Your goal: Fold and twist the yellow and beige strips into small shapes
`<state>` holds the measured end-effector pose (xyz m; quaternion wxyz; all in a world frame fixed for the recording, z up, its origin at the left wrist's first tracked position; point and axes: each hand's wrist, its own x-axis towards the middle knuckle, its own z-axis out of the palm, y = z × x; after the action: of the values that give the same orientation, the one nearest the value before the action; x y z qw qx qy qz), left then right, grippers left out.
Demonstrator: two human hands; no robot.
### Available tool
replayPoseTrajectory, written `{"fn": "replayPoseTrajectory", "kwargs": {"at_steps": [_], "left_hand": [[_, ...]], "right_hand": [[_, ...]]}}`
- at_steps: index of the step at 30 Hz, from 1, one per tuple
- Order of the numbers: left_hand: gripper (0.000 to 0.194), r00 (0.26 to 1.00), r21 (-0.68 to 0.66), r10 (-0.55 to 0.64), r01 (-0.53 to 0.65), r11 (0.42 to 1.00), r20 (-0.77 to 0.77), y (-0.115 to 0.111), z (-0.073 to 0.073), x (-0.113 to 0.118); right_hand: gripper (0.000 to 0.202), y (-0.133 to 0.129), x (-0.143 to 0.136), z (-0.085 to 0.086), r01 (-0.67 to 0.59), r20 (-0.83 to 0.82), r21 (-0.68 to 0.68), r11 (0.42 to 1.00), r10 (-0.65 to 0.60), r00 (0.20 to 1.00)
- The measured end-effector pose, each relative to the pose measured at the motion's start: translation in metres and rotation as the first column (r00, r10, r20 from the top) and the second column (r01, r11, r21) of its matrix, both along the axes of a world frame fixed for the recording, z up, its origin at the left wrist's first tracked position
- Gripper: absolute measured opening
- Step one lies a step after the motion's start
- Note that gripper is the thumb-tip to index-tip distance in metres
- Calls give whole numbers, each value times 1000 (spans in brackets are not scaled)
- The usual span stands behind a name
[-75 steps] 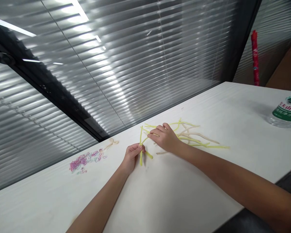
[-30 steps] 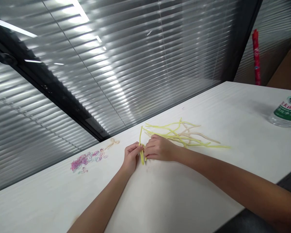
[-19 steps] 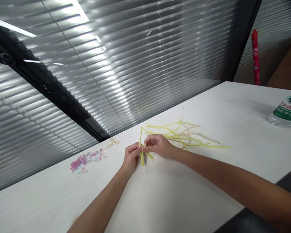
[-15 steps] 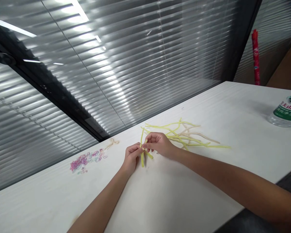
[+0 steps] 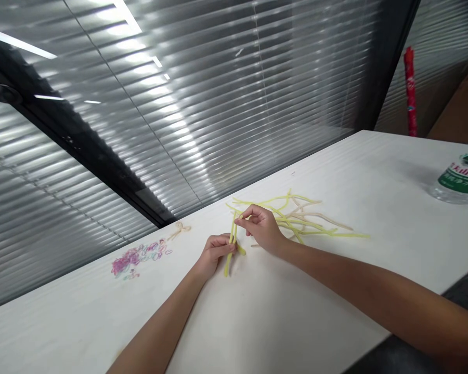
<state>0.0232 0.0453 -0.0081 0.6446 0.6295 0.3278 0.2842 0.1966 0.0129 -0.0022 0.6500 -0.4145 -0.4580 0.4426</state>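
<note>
Between the thumb and fingers of my left hand (image 5: 217,253) are yellow fuzzy stems (image 5: 226,266), crossing one another, with their ends sticking out above and below. My right hand (image 5: 261,227), just above and to the right, pinches the upper part of one yellow stem near its tip. Beyond and beside my right hand, several loose yellow stems (image 5: 351,235) and beige stems (image 5: 327,217) lie crossed in a loose pile on the white table (image 5: 296,311).
A small beige looped piece (image 5: 183,227) and a heap of pink, purple and teal rings (image 5: 130,261) lie at the left. A water bottle (image 5: 460,179) stands at the right, and a red roll (image 5: 411,93) is upright beyond the table. Blinds (image 5: 218,104) border the far edge.
My right hand has moved slightly up and right, away from my left hand, drawing a yellow stem upward. The stems in my left hand now lean more to the right.
</note>
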Motion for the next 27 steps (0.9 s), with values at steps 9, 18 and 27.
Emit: {"fn": "replayPoseTrajectory", "kwargs": {"at_steps": [9,18,27], "left_hand": [[20,998,19,-51,50,999,39,2,1,0],[24,996,-24,62,-61,998,56,-1,1,3],[26,998,-50,22,-18,999,67,-2,0,6]], "right_hand": [[30,10,2,-7,11,-27,-39,999,-13,1000],[37,6,5,-3,-167,23,-163,972,173,985],[34,0,2,-1,-223,141,-195,955,252,957]]}}
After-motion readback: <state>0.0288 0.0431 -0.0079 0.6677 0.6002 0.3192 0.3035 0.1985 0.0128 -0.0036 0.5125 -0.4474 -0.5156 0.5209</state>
